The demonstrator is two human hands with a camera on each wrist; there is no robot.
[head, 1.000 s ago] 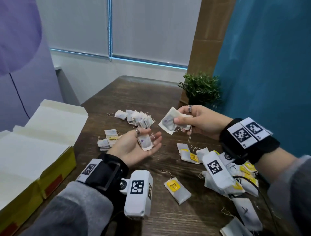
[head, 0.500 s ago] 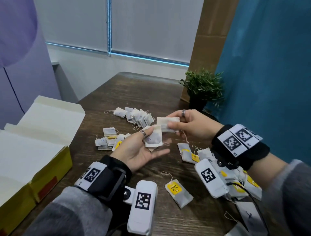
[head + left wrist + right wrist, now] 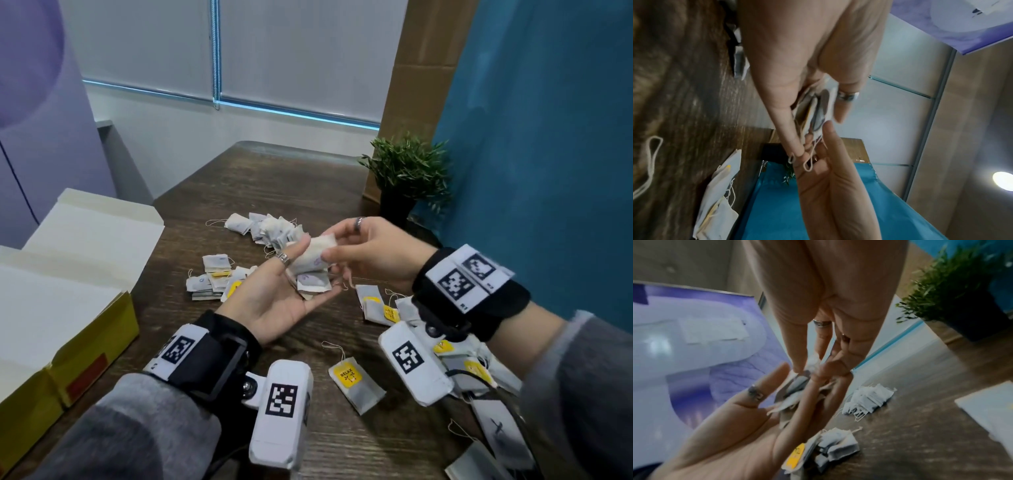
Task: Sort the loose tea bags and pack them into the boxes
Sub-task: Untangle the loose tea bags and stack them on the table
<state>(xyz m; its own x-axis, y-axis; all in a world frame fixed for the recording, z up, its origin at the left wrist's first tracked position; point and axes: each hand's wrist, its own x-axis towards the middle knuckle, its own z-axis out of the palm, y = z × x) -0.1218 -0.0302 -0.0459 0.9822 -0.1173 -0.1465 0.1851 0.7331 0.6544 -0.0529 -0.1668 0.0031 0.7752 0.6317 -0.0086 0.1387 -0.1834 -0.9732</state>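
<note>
So both hands are up over the worktop, meeting in the middle. The left hand is palm-up with a small stack of tea bags lying across its fingers, thumb pressed on top to keep them there. The right hand pinches another tea bag between thumb and fingertips, right on top of that stack and touching it. Strings dangle under the bags.

More loose tea bags sit around: a far pile, a smaller heap just behind the left hand, one yellow-tagged bag near the wrists, and a bunch on the right. An open yellow box sits at the left edge, and a potted plant stands in the far right corner.
</note>
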